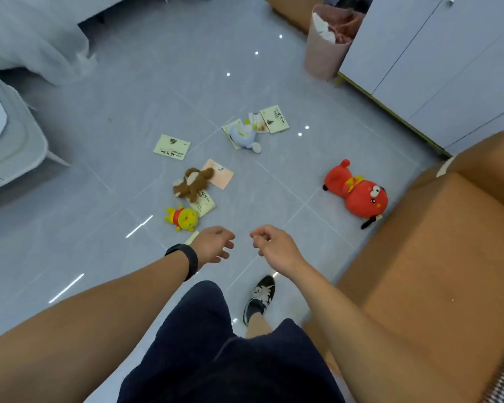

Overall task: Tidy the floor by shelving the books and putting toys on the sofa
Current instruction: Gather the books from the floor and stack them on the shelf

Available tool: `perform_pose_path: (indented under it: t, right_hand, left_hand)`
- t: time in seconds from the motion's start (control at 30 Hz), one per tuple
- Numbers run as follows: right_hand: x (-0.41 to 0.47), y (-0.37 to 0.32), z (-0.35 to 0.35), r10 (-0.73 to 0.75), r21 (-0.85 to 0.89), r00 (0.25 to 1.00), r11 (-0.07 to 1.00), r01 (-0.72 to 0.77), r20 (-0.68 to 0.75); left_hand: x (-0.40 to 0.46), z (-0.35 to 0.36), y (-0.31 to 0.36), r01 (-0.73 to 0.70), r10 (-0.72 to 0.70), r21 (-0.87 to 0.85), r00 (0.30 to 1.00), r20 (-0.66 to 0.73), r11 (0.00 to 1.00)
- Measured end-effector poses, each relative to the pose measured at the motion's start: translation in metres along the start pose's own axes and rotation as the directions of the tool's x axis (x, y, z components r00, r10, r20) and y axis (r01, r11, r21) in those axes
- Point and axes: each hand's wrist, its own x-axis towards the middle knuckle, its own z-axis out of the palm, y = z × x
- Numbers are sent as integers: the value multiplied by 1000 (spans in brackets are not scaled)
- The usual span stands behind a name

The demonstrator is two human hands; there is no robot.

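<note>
Pink bin stuffed with cloth.
Left hand, right hand: both grips slack, empty, above floor.

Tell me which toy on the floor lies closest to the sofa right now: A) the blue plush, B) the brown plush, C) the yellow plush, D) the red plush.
D: the red plush lies right beside the brown sofa, while the brown plush, yellow plush and blue plush lie further out on the tiled floor among the books.
</note>
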Motion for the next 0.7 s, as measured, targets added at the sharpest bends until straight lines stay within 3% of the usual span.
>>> perform_pose_path:
  t: [0.27,0.47,0.7]
  right_hand:
    - [133,-78,-69,-7,-106,997,994,15,80]
    - [253,-144,-99,20,-195,984,981,15,177]
    - [369,-211,-171,50,-217,986,976,-14,158]
  left_hand:
    - [69,-15,80,79,-81,-146,997,-5,986]
    - [163,-69,161,176,-194,-278,980,-40,944]
    - [247,-127,282,125,-138,-242,990,-41,962]
